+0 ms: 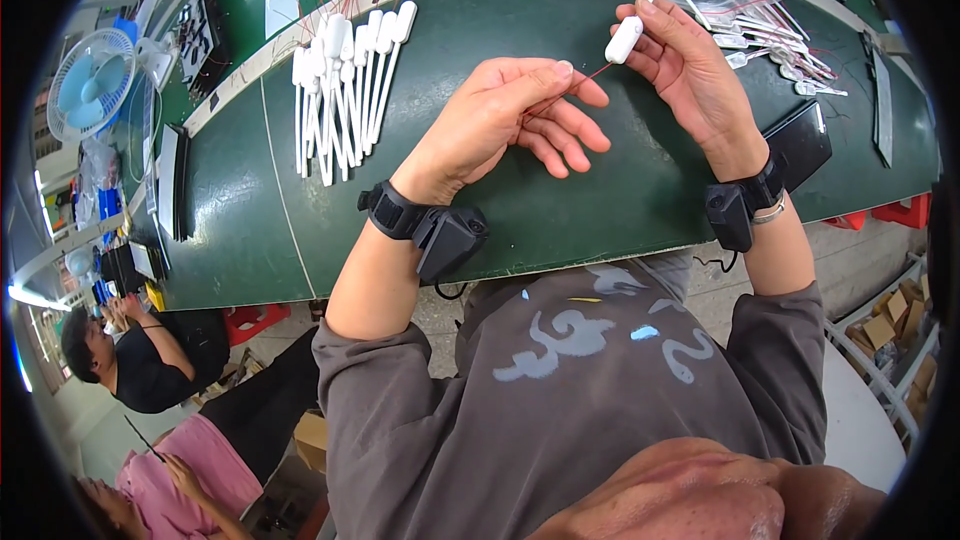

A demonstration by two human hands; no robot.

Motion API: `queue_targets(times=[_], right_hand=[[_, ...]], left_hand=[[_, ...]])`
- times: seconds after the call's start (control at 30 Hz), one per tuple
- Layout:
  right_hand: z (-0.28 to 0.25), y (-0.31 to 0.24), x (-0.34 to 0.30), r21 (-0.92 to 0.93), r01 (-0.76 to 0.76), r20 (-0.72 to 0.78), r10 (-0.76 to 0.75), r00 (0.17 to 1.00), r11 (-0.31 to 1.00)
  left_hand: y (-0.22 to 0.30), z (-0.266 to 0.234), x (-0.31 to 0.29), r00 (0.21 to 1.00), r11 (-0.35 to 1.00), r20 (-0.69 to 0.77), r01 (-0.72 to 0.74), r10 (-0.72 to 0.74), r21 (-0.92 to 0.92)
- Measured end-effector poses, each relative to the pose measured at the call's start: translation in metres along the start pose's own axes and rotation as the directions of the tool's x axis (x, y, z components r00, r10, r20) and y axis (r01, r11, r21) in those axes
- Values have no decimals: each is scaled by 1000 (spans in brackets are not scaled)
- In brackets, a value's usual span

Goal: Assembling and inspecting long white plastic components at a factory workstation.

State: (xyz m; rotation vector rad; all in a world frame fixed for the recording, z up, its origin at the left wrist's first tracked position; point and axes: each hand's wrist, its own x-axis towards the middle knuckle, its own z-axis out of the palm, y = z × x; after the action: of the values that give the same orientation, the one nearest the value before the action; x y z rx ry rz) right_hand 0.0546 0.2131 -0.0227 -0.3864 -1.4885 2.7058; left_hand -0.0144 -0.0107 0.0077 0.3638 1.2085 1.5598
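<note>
On the left part of the green desk, a bunch of white sticks lies with the fat ends toward the far edge and the thin ends toward the near edge. Next comes the left hand, over the middle of the desk. Its thumb and pointer finger look pinched on a thin red wire, and its other fingers are loose and spread. The wire runs up and to the right into the fat end of one white stick. That stick is up over the desk, held in the fingers of the right hand. Its long way slants, with the fat end toward the left hand and the thin end toward the far edge. The right hand touches it; the left hand is just beside it, joined only by the wire. Farther right, a heap of white pieces lies toward the far right corner.
</note>
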Motion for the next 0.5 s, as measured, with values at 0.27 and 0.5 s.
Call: queue_targets(times=[0.27, 0.5], right_hand=[[0, 1, 0, 4, 2, -14, -2, 1000, 1000], [4, -2, -2, -3, 13, -14, -13, 1000, 1000]], left_hand=[[0, -1, -1, 1000, 999, 6, 26, -25, -40], [-2, -4, 1, 999, 998, 10, 32, -31, -47]])
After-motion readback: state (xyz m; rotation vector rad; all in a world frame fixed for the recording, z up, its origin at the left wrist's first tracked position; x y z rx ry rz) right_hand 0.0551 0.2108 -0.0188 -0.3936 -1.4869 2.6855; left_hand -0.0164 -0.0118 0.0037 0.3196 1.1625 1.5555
